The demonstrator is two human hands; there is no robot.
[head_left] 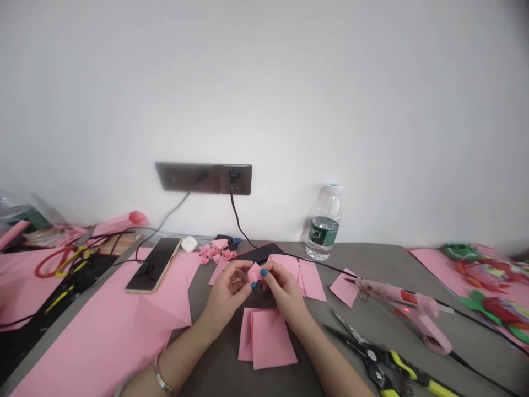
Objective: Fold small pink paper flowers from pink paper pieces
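Between my two hands is a small folded piece of pink paper (pixel 255 272), pinched at its edges above the grey table. My left hand (pixel 231 289) grips it from the left with thumb and forefinger. From the right, my right hand (pixel 285 289) pinches the same piece, its thumb lying on the paper. Below the hands lies a small stack of pink paper squares (pixel 273 339). More pink sheets (pixel 312 279) lie just right of my right hand. Several small folded pink paper flowers (pixel 215 252) sit behind my left hand.
A pink glue gun (pixel 407 309) with a lit red light rests at right, its nozzle by a pink square (pixel 345 286). Yellow-handled scissors (pixel 367 353) lie open nearby. A water bottle (pixel 324 226) stands by the wall. A phone (pixel 154 266) lies on large pink paper (pixel 124 336); cables cross behind.
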